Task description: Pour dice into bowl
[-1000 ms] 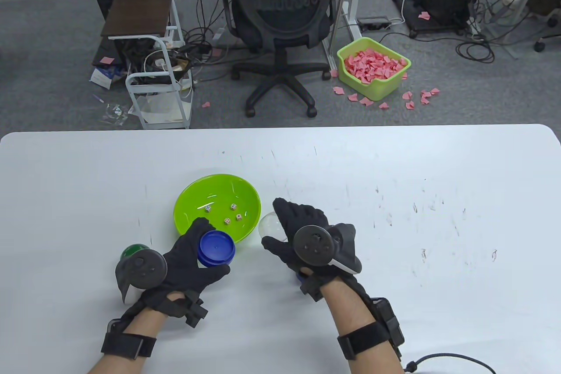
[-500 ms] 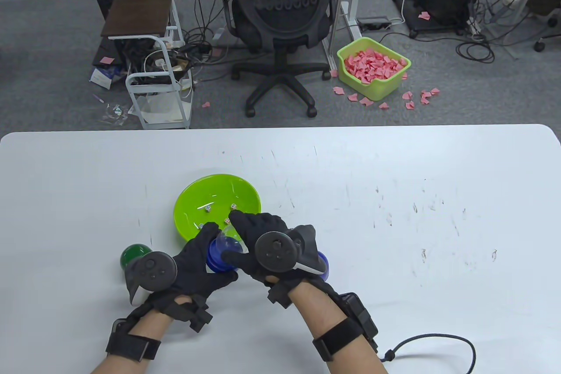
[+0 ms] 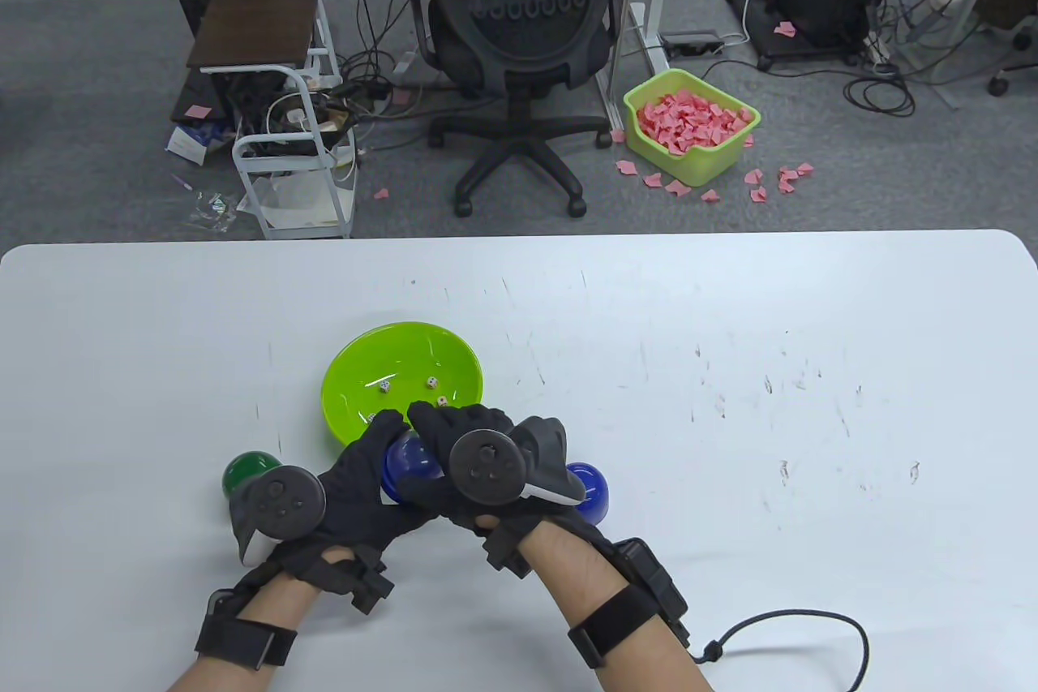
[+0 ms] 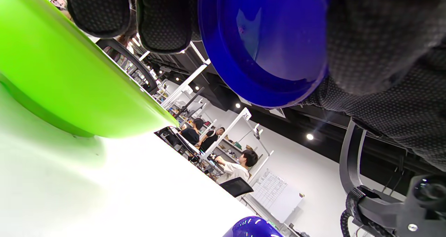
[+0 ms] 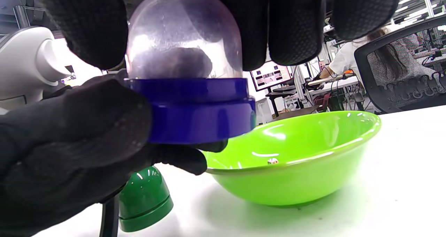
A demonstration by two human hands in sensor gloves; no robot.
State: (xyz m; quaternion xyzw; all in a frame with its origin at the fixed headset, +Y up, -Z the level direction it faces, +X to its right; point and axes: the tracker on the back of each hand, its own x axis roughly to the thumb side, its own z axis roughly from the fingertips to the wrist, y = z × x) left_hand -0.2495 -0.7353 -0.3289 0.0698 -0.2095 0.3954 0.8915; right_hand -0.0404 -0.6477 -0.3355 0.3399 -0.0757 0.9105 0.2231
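Note:
The green bowl point(image 3: 357, 367) sits on the table with several small dice point(image 3: 432, 382) in it. Just in front of it my left hand point(image 3: 381, 474) grips the blue base point(image 3: 403, 463) of a dice cup from below. My right hand point(image 3: 438, 455) holds the clear dome point(image 5: 184, 38) from above, and the dome sits on the base point(image 5: 195, 111). The cup is held a little above the table, next to the bowl's near rim point(image 5: 296, 167). The dome looks empty. One die point(image 5: 272, 161) shows inside the bowl in the right wrist view. The left wrist view shows the underside of the base point(image 4: 268, 45).
A closed green dice cup point(image 3: 243, 471) stands left of my left hand and also shows in the right wrist view point(image 5: 144, 198). A blue dice cup point(image 3: 590, 487) stands right of my right hand. A black cable point(image 3: 811, 627) lies near the table's front edge.
My right hand has carried the clear dome left and set it onto the blue base in my left hand. This uncovered the blue cup on the right. The bowl has not moved.

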